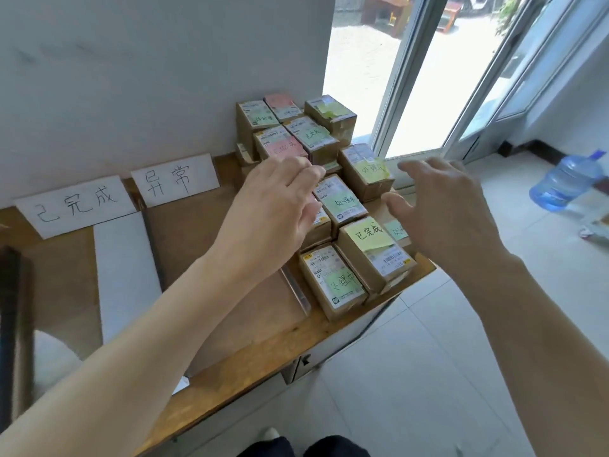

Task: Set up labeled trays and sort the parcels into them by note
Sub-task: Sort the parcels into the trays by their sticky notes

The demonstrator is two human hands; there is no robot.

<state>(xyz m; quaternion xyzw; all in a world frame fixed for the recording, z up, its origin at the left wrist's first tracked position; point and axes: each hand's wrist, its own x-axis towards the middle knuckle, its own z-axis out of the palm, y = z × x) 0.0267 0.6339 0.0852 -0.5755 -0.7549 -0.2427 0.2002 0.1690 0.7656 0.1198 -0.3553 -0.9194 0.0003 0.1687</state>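
Note:
Several small cardboard parcels (333, 278) stand packed together at the right end of a wooden table (230, 351), each with a green, yellow or pink handwritten note. One near parcel (369, 245) carries a yellow note. Two white label cards lean on the wall: one (75, 206) at the left, another (174, 179) beside it. My left hand (273, 209) hovers over the middle parcels with relaxed fingers, holding nothing. My right hand (445, 206) is spread open above the pile's right side, also holding nothing.
A flat white board (125, 275) lies on the table left of the parcels. A dark object (13, 324) sits at the far left. A blue water jug (563, 179) lies on the tiled floor to the right, near glass doors (428, 77).

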